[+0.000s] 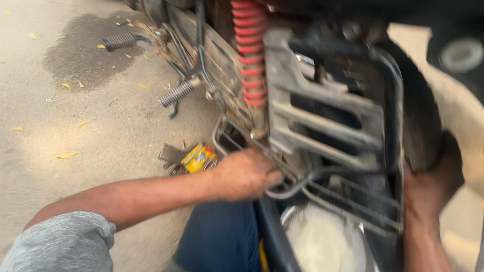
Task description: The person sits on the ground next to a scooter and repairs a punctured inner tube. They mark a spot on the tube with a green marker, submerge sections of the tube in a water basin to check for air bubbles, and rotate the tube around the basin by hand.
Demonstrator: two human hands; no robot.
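Sunlit concrete ground fills the left of the view, marked with a dark oily stain at the far left and a scatter of yellow leaves, and hard against it on the right stands the rear of a motorcycle. Down low, the left hand is curled into a fist around a thin bent metal rod at the foot of the bike, fingers wrapped tight, right where the rod sweeps under the grey cast footrest bracket. Over on the right, the right hand is pressed against the rear tyre, palm cupping the rubber from the near side; how far its fingers close cannot be made out through the blur. That rod looks stiff steel, thin and likely greasy, so a full-fist grip near its bend seems the sound place to take it; the wheel looks heavy and grippy, best steadied by the tread as it is now. A red coil shock spring runs upright just left of the bracket, and a black saree guard frame hems the wheel in. Two ribbed footpegs jut out to the far left. On the ground near the left wrist lies a small yellow tin, on its side; its contents cannot be seen. At the near edge sits a round pale metal part, too blurred to name.
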